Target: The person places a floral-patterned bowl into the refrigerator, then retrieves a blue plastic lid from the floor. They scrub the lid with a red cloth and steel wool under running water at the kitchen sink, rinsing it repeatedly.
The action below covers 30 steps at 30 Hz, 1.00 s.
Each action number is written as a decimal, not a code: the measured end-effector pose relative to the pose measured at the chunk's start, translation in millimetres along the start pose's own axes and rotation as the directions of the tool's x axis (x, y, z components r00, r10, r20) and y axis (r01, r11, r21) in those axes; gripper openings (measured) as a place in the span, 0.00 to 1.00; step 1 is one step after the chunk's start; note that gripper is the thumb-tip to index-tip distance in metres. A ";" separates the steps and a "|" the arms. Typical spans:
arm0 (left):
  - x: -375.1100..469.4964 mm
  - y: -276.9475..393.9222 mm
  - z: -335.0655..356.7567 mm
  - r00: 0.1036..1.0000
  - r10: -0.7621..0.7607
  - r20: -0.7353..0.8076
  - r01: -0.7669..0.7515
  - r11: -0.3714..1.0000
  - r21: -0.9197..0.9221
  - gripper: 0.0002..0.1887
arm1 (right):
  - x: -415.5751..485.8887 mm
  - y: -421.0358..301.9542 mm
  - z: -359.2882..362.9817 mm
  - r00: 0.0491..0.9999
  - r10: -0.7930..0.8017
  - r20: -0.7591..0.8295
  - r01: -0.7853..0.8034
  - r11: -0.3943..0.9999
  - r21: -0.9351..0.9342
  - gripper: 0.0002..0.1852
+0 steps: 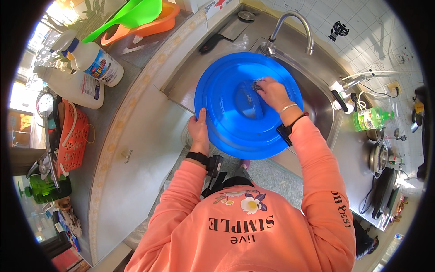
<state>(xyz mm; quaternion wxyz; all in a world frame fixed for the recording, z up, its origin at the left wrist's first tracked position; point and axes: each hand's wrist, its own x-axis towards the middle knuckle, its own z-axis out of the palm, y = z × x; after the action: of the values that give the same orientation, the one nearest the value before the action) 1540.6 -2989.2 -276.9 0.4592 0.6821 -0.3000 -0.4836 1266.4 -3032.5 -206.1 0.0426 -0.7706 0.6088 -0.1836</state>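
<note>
A round blue plastic lid (pixel 231 132) with a raised handle in its middle is held above the edge of the steel sink (pixel 317 102). My left hand (pixel 199 131) grips its left rim, thumb on top and the fingers hidden beneath. Pressed against the lid beside the handle is a metal scouring pad (pixel 256 85), pinched in the fingers of my right hand (pixel 273 93). Part of the pad is covered by those fingers. Light falls in bright patches on the lid's surface.
A curved steel faucet (pixel 294 15) rises behind the lid. At the back left lies a cleaver (pixel 221 39). White bottles (pixel 102 66), a red plastic basket (pixel 73 136) and a green ladle (pixel 139 15) line the left ledge. Green dish soap (pixel 368 119) and metal bowls (pixel 378 158) stand at right.
</note>
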 end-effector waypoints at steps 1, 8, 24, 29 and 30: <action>-1.8 2.7 -1.9 1.000 0.009 -0.021 -0.007 0.996 0.091 0.26 | 5.6 -2.5 5.7 0.998 -0.008 0.064 0.011 0.999 -0.047 0.09; -46.3 48.0 6.7 0.647 0.439 0.623 -0.762 0.332 0.556 0.53 | 6.9 2.5 16.3 0.964 -0.019 0.266 0.045 0.995 -0.094 0.10; -54.6 91.8 29.9 0.609 -0.118 0.784 -0.785 0.056 0.618 0.54 | -0.9 -3.7 -13.8 0.860 -0.293 0.418 0.486 0.722 -0.493 0.14; -55.8 92.8 29.0 0.612 -0.101 0.785 -0.776 0.114 0.620 0.52 | -21.8 -9.4 -30.8 0.778 0.004 0.629 0.300 0.877 -0.376 0.12; -55.0 92.5 29.0 0.608 -0.108 0.787 -0.778 0.118 0.617 0.52 | -18.7 -6.7 -32.3 0.787 -0.032 0.616 0.338 0.857 -0.388 0.12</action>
<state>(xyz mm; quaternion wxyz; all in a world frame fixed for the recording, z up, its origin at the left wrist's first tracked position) 1497.3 -2988.8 -174.2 -0.1023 0.4764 -0.8332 -0.2615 1258.2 -3007.8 -178.6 0.0185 -0.8322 0.5097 0.2175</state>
